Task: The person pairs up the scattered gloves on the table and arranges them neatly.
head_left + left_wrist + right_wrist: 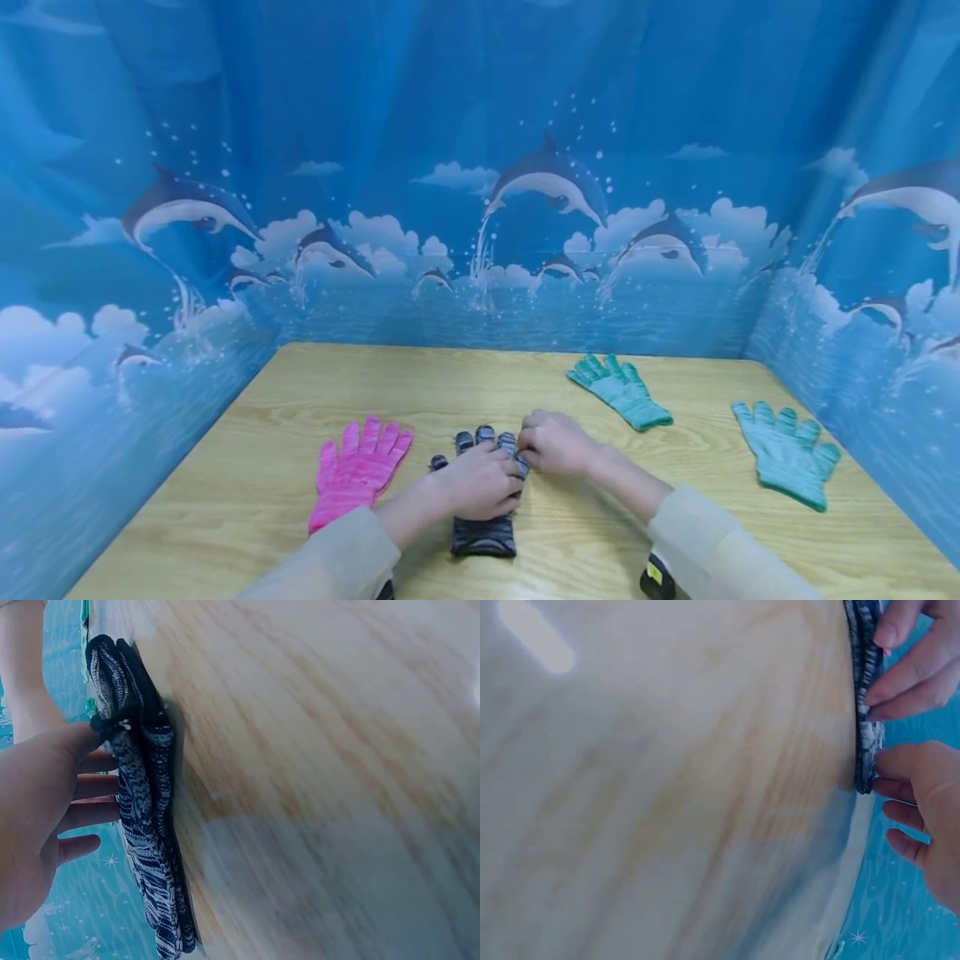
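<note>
A black and grey knitted glove (pixel 483 537) lies near the front middle of the table, cuff toward me and fingers pointing away. Across its palm rests my left hand (pixel 483 482), its extended fingers touching the knit and covering part of it. At the glove's right-hand finger, my right hand (pixel 557 442) pinches the edge between thumb and fingertips. From the side, the right wrist view shows the glove (pixel 868 682) as a thin layered strip, the left fingers (pixel 911 679) on it and the right hand (pixel 930 795) at its end.
On the wooden table (pixel 360 367), a pink glove (pixel 360 471) lies left of the black one. One green glove (pixel 622 396) lies at the back right, another green glove (pixel 791 454) near the right edge. A blue dolphin curtain (pixel 480 208) surrounds the table's back and sides.
</note>
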`<state>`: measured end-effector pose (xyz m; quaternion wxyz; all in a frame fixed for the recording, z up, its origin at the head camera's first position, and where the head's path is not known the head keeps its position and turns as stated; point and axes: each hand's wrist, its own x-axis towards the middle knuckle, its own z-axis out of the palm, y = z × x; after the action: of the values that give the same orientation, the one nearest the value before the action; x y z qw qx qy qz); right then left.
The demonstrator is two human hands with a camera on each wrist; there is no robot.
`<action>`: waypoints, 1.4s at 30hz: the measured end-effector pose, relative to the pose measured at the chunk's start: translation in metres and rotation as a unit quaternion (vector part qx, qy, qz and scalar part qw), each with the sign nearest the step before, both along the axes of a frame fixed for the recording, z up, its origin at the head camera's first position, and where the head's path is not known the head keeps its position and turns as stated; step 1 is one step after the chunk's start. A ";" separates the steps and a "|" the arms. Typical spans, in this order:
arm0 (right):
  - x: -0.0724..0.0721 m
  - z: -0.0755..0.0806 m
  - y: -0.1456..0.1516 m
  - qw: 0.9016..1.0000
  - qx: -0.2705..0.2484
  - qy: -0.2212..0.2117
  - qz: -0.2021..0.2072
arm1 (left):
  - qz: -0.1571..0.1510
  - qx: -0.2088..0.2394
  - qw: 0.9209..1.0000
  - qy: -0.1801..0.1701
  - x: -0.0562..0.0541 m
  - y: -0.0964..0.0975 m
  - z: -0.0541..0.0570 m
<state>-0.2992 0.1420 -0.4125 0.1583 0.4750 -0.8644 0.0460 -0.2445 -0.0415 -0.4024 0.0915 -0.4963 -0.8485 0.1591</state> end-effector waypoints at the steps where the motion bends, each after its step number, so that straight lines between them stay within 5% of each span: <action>1: 0.001 -0.001 0.000 1.000 0.006 0.010 0.010 | 0.000 0.000 1.000 0.001 0.000 0.000 -0.001; 9: 0.009 -0.008 0.002 1.000 0.014 0.021 -0.004 | -0.007 0.009 1.000 0.000 0.000 0.001 -0.003; 22: 0.008 -0.001 0.015 0.986 -0.049 -0.143 -0.066 | 0.008 0.022 0.999 -0.029 -0.006 0.001 0.001; 29: 0.007 0.011 0.027 0.977 -0.084 -0.161 -0.112 | 0.002 0.082 0.996 -0.027 -0.016 0.006 0.009; 42: 0.003 0.042 0.076 0.946 -0.165 -0.162 -0.229 | 0.064 0.144 0.985 -0.069 -0.042 0.034 0.040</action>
<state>-0.2967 0.2181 -0.3710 0.0987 0.2175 -0.9442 0.2266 -0.2865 -0.0073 -0.3625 0.0929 -0.4327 -0.8967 0.0056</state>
